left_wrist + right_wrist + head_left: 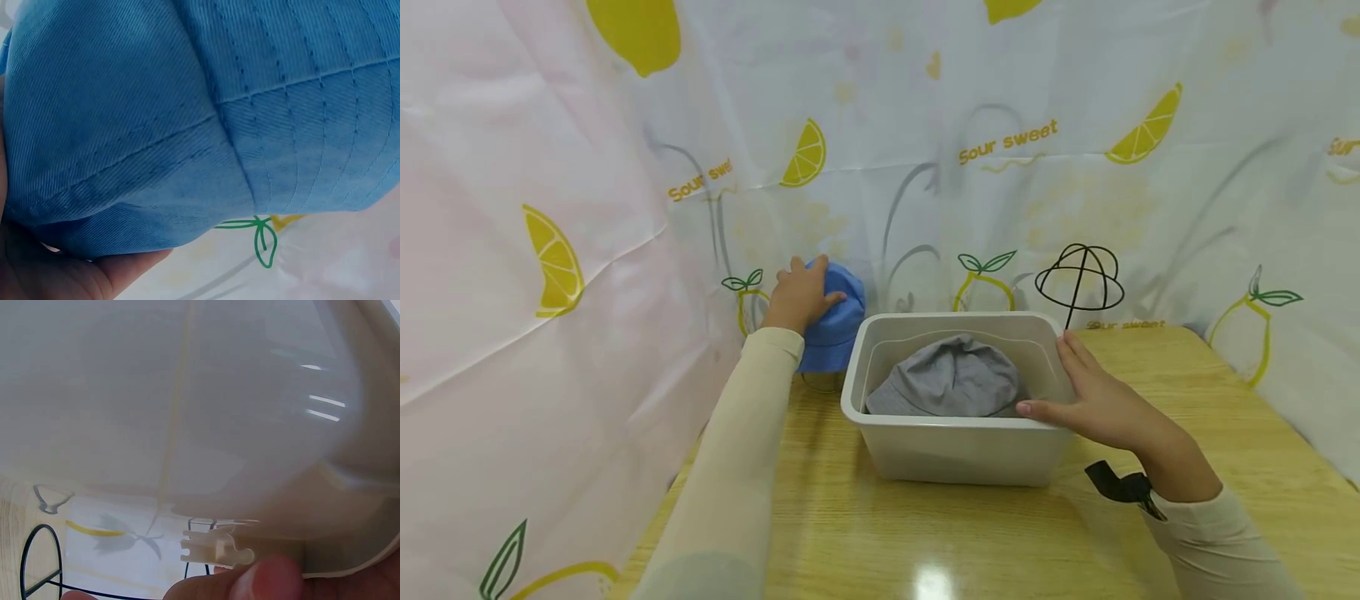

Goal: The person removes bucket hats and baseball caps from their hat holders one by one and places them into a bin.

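Note:
In the head view my left hand (805,296) is on the crown of a blue bucket hat (837,321), its thumb on the hat's right side. The left wrist view shows the hat's stitched brim (312,112) close up, with fingers and thumb around the crown. The hat sits on a stand, of which only a wire base (823,382) shows below the brim. My right hand (1108,404) holds the right front corner of a pale plastic bin (958,450), the thumb over the front rim. A crumpled grey hat (951,379) lies inside the bin.
A bare black wire hat stand (1081,279) rises behind the bin's right side. The wooden table (820,517) meets a lemon-print curtain (880,125) at the back and left. A black strap (1120,483) hangs by the right wrist.

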A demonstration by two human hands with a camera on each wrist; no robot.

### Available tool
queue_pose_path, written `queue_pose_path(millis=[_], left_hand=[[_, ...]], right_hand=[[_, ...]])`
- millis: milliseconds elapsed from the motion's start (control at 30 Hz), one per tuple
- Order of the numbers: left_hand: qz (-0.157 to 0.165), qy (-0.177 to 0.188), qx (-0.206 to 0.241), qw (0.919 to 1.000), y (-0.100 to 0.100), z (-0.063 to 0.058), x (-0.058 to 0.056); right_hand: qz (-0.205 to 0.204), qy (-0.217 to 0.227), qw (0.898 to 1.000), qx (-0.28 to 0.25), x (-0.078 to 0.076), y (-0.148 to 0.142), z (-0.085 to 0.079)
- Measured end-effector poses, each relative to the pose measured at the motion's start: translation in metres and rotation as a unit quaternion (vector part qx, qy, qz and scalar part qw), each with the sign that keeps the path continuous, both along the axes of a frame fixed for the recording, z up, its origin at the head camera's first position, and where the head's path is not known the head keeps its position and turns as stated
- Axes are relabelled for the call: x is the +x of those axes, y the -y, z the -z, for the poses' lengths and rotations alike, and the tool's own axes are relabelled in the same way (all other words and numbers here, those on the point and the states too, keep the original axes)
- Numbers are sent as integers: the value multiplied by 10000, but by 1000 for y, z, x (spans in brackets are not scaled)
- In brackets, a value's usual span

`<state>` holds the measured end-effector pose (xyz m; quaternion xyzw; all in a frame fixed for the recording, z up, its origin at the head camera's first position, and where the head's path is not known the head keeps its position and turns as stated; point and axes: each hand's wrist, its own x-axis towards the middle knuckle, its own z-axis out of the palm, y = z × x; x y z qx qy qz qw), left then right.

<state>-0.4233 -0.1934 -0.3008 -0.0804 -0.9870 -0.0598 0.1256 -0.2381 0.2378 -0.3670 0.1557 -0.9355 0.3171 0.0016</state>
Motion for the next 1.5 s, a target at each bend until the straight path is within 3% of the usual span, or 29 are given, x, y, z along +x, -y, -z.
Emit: queue_pose_path(millis=[267, 600, 1000, 1167, 1367, 1500], left_hand=[[-241, -255, -222, 9991, 0, 4, -4], [-271, -521, -368, 9976, -1, 2, -4], [-124, -656, -166, 9976, 3, 1, -6], [-119, -649, -202, 9976, 4, -2, -8], [19, -941, -338, 9950, 3, -6, -7], [62, -884, -470, 9950, 4, -9, -5]], right_hand=[[59, 56, 10000, 46, 1, 2, -1], [65, 59, 9999, 85, 0, 3, -2], [77, 110, 9999, 71, -1, 2, -2], [69, 76, 9999, 72, 0, 3, -1], [65, 54, 9999, 80, -1, 3, -2], [67, 69, 9999, 37, -1, 3, -2]])
